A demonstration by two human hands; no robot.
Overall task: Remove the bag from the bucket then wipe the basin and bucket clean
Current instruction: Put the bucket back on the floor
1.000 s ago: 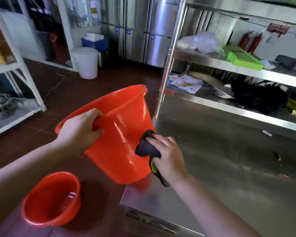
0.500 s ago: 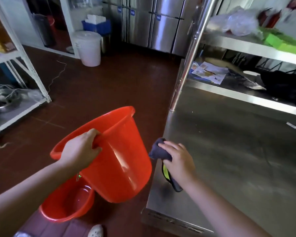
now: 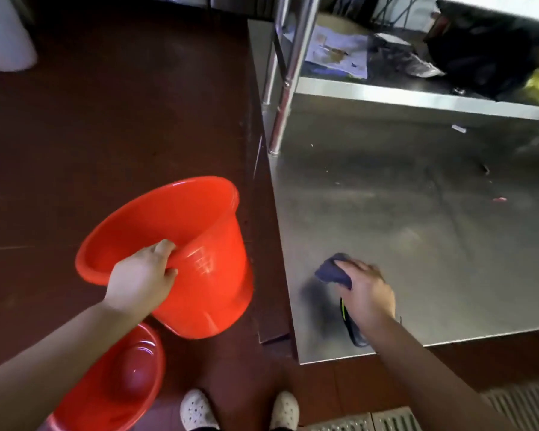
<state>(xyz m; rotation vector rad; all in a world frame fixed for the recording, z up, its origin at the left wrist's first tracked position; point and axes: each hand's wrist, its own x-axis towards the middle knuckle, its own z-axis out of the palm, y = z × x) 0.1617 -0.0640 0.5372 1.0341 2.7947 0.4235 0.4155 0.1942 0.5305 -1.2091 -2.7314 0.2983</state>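
Observation:
My left hand (image 3: 142, 279) grips the near rim of the orange-red bucket (image 3: 206, 244), which hangs tilted in the air above the dark red floor, left of the steel table. Below it, at the lower left, the red basin (image 3: 115, 387) sits low by my feet, partly hidden by my left forearm. My right hand (image 3: 369, 293) presses a dark grey cloth (image 3: 332, 272) with a yellow-green edge onto the near left corner of the steel table (image 3: 417, 228). No bag shows in the bucket.
A steel upright post (image 3: 288, 79) stands at the table's far left corner, carrying a shelf (image 3: 417, 98) with papers and a black bag. A white bin (image 3: 3, 35) stands at the far left. A floor drain grate (image 3: 386, 419) lies by my white shoes (image 3: 196, 410).
The bucket has come off the table edge and dropped lower to the left over the floor. My right hand left the bucket's side and went down with the cloth onto the tabletop.

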